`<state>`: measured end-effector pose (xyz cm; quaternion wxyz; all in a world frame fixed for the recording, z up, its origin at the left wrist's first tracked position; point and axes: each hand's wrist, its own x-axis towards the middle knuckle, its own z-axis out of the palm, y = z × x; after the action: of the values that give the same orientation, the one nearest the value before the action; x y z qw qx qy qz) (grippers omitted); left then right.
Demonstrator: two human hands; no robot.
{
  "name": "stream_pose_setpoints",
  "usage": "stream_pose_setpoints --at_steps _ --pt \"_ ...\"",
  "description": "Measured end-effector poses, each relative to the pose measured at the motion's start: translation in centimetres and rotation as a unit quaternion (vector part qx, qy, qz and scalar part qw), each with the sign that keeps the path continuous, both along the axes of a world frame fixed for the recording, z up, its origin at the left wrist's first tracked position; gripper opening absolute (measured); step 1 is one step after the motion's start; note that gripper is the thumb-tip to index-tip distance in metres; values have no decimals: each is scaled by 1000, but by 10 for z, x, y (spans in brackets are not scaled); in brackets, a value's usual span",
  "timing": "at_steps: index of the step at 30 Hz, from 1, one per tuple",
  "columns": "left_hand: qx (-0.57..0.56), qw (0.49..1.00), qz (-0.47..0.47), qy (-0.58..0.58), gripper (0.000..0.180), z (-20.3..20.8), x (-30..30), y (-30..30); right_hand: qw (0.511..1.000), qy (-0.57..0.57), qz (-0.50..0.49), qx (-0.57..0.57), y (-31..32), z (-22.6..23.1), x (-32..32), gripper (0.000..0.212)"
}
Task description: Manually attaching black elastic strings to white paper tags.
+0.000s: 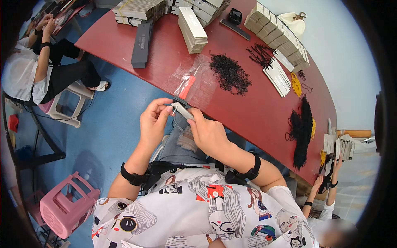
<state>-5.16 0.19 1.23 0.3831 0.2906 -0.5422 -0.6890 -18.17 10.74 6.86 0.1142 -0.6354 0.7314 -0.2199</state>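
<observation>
The person sits just off the near edge of the red bench [248, 111], both hands raised over the lap and meeting on one small grey card [182, 110]. The left hand [154, 120] has its grip closed on the card's left end, thumb and fingertips pinched together. The right hand [209, 133] grips the other end, fingers curled tight beneath it with the thumb on top. The card sits tilted between them, just short of the bench's near edge.

Right behind the hands, at that edge, lies a clear plastic bag [194, 80] with a red-handled tool [187, 86] on it. Beside it, further in, is a loose heap of black string loops [230, 74]. Stacks of pale cards [192, 29] stand toward the far edge, and a long dark grey box [141, 43] lies near the bench's left end. A thick bundle of black cords [303, 132] trails along the right end.

On the blue floor, a pink plastic stool [62, 206] lies tipped on its side to the person's left. Another person [37, 70] sits well off at the far left.
</observation>
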Motion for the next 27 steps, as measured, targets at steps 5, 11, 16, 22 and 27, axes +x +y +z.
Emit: stream_pose_setpoints --at_steps 5,11,16,22,27 --pt "2 1000 10 -28 14 2 1 2 1000 -2 1 -9 0 1 1 20" --pt "-16 997 -78 13 9 -4 6 -9 998 -39 -23 43 -1 4 0 19" --pt "62 977 -205 23 11 1 17 -18 991 -77 36 107 -4 20 -12 24" --pt "137 967 -214 31 11 0 18 -7 854 -515 0 73 -5 -8 -1 28" --pt "83 981 -171 46 19 -6 25 -6 962 -227 62 136 -3 13 4 23"
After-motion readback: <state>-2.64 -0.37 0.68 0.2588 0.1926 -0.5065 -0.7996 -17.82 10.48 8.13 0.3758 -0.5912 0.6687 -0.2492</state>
